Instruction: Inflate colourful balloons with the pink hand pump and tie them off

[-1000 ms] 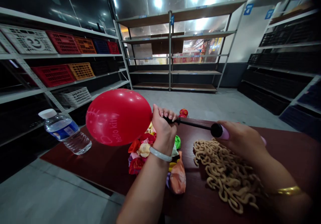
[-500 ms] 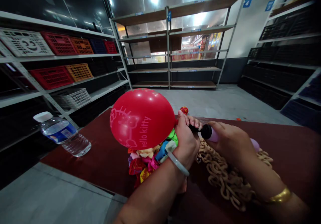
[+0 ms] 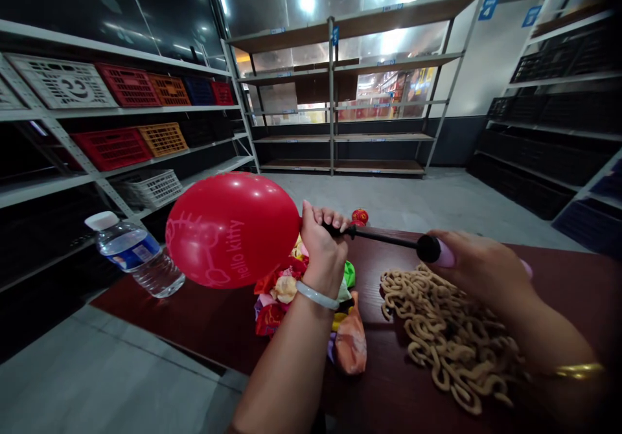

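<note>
A large red balloon (image 3: 233, 230) printed "hello kitty" bulges out to the left of my left hand (image 3: 321, 243). That hand is closed around the balloon's neck and the black front end of a balloon pump (image 3: 428, 249); the join is hidden by the fingers. My right hand (image 3: 486, 272) wraps the pump's light purple barrel, with a long black rod showing between the two hands. Under my left wrist lies a pile of limp coloured balloons (image 3: 350, 340). Below my right hand is a heap of tan, curled rubbery loops (image 3: 437, 330).
A water bottle (image 3: 140, 252) with a white cap stands at the left of the dark red table (image 3: 194, 330). A small red patterned ball (image 3: 359, 216) sits at the far edge. Shelves with crates (image 3: 116, 149) line the left, and a rack (image 3: 332, 97) stands behind.
My hands have moved apart, exposing the pump's black rod. My left hand and the red balloon have shifted left; my right hand has gone right with the barrel.
</note>
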`<state>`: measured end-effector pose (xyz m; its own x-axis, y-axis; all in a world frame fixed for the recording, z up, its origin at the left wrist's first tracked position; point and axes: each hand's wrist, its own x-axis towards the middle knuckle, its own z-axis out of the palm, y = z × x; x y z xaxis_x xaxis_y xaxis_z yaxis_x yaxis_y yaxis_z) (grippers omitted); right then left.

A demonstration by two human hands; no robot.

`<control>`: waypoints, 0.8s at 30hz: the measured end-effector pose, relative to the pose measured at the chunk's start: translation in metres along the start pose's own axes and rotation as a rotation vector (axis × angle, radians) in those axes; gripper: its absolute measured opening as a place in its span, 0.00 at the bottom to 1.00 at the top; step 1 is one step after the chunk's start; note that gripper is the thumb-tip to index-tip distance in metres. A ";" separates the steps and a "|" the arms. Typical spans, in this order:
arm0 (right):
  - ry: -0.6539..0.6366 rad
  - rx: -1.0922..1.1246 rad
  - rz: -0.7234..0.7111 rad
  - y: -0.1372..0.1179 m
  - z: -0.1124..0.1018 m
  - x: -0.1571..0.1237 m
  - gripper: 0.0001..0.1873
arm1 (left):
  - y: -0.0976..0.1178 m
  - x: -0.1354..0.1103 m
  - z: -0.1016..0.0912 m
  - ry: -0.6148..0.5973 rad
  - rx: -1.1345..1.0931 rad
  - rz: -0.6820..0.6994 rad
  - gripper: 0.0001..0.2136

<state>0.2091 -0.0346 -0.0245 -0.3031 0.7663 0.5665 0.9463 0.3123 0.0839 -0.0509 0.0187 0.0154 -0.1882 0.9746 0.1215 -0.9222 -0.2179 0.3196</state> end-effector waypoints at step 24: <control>-0.005 -0.034 -0.141 -0.056 0.005 0.005 0.25 | -0.071 -0.029 -0.013 -0.006 0.101 -0.125 0.22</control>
<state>0.1540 -0.0455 -0.0311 -0.4341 0.7190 0.5427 0.8974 0.3980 0.1905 0.0155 0.0063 -0.0226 -0.0716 0.9942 0.0806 -0.8997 -0.0993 0.4252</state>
